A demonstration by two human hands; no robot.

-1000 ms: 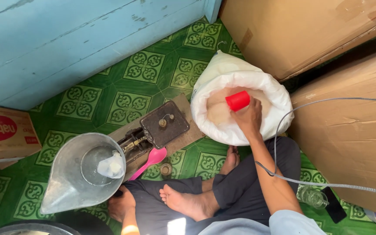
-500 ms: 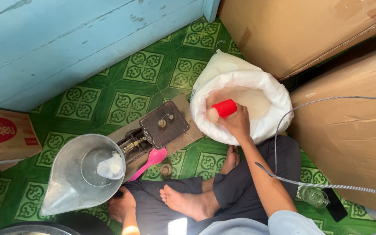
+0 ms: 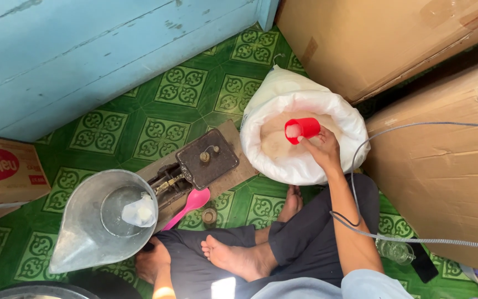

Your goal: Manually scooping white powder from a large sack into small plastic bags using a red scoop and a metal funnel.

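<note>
My right hand (image 3: 321,149) grips a red plastic cup (image 3: 301,130) tipped on its side, held inside the open mouth of a white sack (image 3: 283,94) filled with pale grains. My left hand (image 3: 151,260) rests low by my knee, next to a metal scale pan (image 3: 81,232) that holds a small clear bag of white grains (image 3: 139,211). The pan sits on a balance scale (image 3: 206,160) with a dark weight platform. A pink spoon (image 3: 190,205) lies beside the scale. My crossed legs and bare feet fill the lower middle.
Large cardboard boxes (image 3: 394,44) stand to the right and behind the sack. A light blue wooden wall (image 3: 84,55) runs along the top left. A printed carton (image 3: 1,171) sits at the left. A grey cable (image 3: 416,241) loops over my arm. The floor is green patterned tile.
My right hand has shifted the red cup within the sack, first left and down, then back right and up, with its mouth now turned to the left.
</note>
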